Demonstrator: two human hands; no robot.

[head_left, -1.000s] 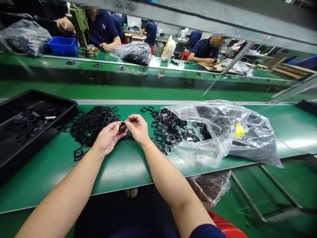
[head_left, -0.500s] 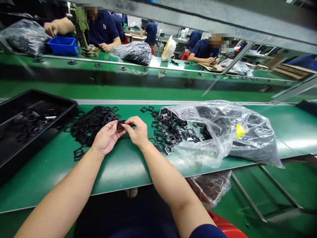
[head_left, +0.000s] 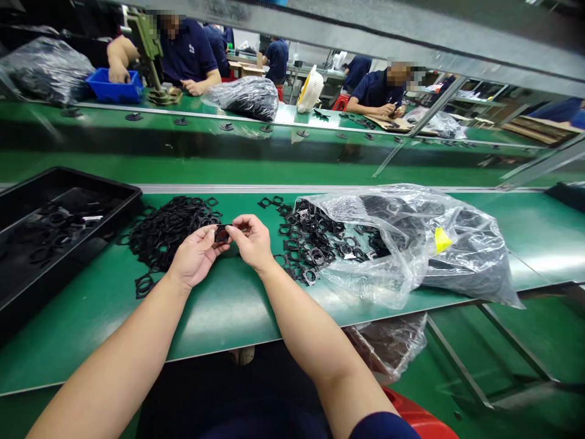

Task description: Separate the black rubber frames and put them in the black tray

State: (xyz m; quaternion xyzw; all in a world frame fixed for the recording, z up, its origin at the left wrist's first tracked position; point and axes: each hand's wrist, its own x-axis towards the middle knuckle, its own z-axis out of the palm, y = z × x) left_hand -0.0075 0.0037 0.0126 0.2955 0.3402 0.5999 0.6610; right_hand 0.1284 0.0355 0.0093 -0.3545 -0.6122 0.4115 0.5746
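A small black ring-shaped plastic part (head_left: pixel 222 233) is pinched between my two hands above the green table. My left hand (head_left: pixel 195 255) grips its left side with thumb and fingers. On its right side, my right hand (head_left: pixel 253 242) holds it between thumb and fingertips, which partly cover it. To the left of my hands lies a heap of similar black ring parts (head_left: pixel 171 231). More loose ring parts (head_left: pixel 311 241) are spread to the right, spilling from the mouth of a clear plastic bag (head_left: pixel 470 250) with a yellow mark.
A black tray (head_left: pixel 91 183) with several parts stands at the left. Beyond the table, a line (head_left: pixel 301 133) carries spaced black pieces. Across it, co-workers sit near a blue bin (head_left: pixel 116 91), a green press (head_left: pixel 148 49) and a white fan (head_left: pixel 311 90). A red stool (head_left: pixel 420 421) is below right.
My fingers have shifted and turned the ring part slightly while both hands stay in place. Across the line, a co-worker's hand has moved into the blue bin.
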